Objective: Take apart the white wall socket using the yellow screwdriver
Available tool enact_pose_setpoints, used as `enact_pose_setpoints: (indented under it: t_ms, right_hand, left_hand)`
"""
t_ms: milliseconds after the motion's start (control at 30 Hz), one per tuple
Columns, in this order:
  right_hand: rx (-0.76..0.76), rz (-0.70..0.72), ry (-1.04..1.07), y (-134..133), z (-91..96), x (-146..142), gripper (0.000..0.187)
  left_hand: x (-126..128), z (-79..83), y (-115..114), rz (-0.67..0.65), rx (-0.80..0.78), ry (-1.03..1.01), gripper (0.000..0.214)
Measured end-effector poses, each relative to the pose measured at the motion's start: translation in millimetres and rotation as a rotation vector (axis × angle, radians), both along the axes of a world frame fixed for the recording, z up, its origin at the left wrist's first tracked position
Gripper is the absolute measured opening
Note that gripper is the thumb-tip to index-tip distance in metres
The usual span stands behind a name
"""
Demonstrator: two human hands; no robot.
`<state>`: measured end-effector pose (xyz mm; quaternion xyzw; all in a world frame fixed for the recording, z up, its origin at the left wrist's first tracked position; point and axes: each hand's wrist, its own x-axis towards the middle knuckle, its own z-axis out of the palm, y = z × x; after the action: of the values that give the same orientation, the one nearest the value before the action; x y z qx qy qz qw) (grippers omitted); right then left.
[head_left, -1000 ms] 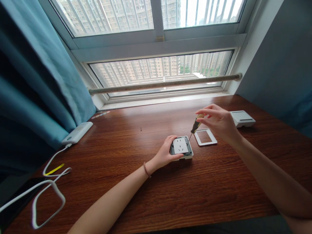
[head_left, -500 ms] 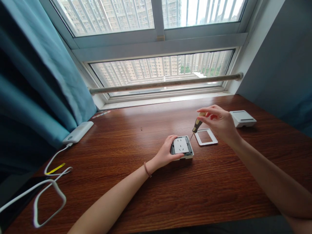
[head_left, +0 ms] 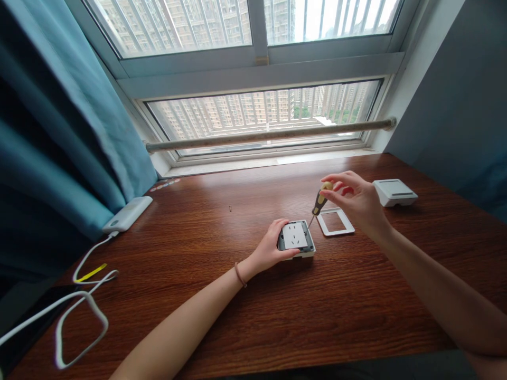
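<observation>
A wall socket [head_left: 294, 236] with a white face and grey surround sits in a white box on the table. My left hand [head_left: 273, 243] grips it from the left, thumb along the near side and fingers over the far side. Between the thumb and fingers of my right hand [head_left: 354, 198] is a screwdriver [head_left: 320, 200] with a dark and yellow handle. It slants down to the left, its tip at the socket's right edge; the screw there is too small to make out. Just right of the socket lies a white cover frame [head_left: 335, 221], flat on the wood.
Another white box [head_left: 394, 192] stands at the right on the brown table [head_left: 237, 316]. A tiny screw-like piece [head_left: 230, 209] lies left of centre. At the left are a white power bank [head_left: 127, 215], its white cable [head_left: 103, 316] and a yellow strip [head_left: 93, 272].
The fingers of my right hand have shifted slightly around the top of the screwdriver handle. My left hand and the socket stay in place.
</observation>
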<state>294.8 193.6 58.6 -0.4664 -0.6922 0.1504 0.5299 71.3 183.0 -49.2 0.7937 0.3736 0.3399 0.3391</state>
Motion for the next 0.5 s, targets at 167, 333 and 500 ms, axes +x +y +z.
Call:
enact_pose_setpoints:
  t_ms: [167,333,500]
  right_hand:
    - [-0.024,0.062,-0.02,1.1,-0.5,1.6,0.028]
    - [-0.093,0.121,0.036,-0.6,-2.4,-1.6,0.03]
    - [0.058,-0.092,-0.1,0.0,-5.0,-2.4,0.031]
  left_hand:
    - [0.2,-0.9,0.4,0.0,0.001,0.001,0.069]
    - [0.4,-1.6,0.6,-0.001,0.008,0.002,0.069]
    - [0.2,-1.4,0.4,0.003,0.003,0.006,0.069]
